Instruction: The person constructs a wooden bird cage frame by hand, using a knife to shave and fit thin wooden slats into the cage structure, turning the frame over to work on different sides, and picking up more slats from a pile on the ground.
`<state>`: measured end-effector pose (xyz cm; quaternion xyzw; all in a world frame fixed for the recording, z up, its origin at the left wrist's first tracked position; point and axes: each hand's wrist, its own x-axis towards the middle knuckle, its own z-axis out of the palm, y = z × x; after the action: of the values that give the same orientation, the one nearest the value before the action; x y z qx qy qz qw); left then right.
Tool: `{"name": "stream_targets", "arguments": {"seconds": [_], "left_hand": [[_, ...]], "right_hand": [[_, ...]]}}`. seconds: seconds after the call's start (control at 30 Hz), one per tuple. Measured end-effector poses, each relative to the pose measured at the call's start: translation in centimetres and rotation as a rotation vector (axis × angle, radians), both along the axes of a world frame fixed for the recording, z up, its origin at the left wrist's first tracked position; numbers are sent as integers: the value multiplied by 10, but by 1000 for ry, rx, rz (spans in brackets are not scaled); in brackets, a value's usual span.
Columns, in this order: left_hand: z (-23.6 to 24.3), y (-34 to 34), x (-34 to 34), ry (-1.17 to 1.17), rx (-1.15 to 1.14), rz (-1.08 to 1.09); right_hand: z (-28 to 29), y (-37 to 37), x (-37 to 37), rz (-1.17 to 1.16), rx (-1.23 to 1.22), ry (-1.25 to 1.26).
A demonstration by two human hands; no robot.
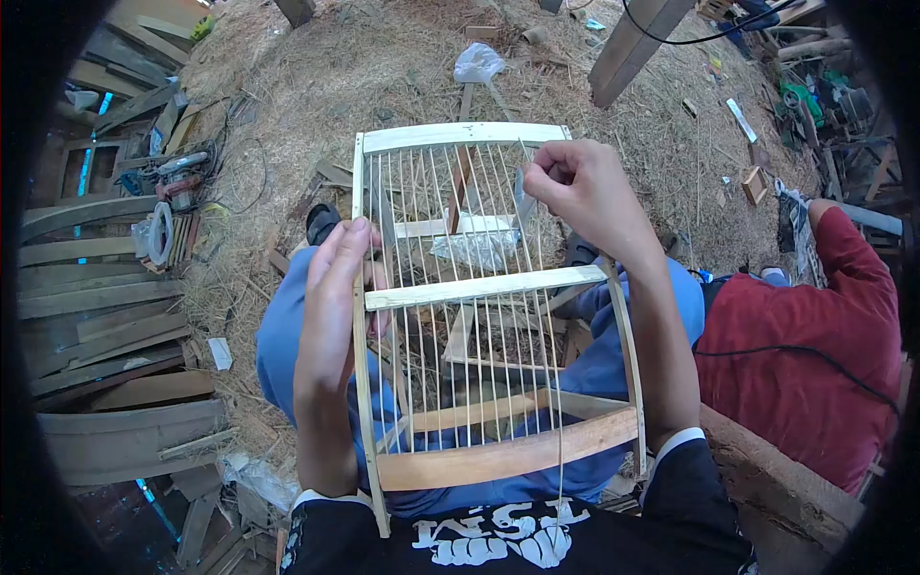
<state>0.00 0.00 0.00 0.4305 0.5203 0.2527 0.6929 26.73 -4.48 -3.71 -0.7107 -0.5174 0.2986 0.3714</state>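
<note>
A pale wooden cage frame (479, 286) with several thin bamboo bars rests upright on my lap, over blue trousers. My left hand (337, 287) grips the frame's left upright, thumb along the wood and fingers behind the bars. My right hand (575, 187) is raised at the frame's upper right, fingers pinched on one thin bamboo bar (560, 402) that runs down past the bottom rail. A curved strip forms the right side of the frame.
Sawdust and shavings cover the ground ahead. Stacked curved planks (105, 335) lie at the left. A person in a red top (805, 355) sits at my right. A white plastic bag (476, 62) and a wooden post (632, 43) are farther off.
</note>
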Motion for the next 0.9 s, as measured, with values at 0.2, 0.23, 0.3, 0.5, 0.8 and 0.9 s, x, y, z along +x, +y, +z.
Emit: {"name": "stream_targets", "arguments": {"seconds": [0.2, 0.23, 0.3, 0.5, 0.8, 0.9], "left_hand": [[-6, -3, 5, 28, 65, -24], [-6, -6, 10, 62, 60, 11], [-1, -5, 12, 97, 61, 47], [-14, -1, 9, 31, 66, -26], [-21, -4, 11, -37, 134, -90], [-22, -3, 9, -35, 144, -113]], "right_hand": [[-9, -2, 1, -2, -11, -11], [-11, -3, 2, 0, -14, -59], [-9, -3, 1, 3, -10, -105], [-14, -4, -3, -1, -26, -188], [-24, -3, -3, -27, 8, -216], [-26, 0, -2, -15, 84, -260]]}}
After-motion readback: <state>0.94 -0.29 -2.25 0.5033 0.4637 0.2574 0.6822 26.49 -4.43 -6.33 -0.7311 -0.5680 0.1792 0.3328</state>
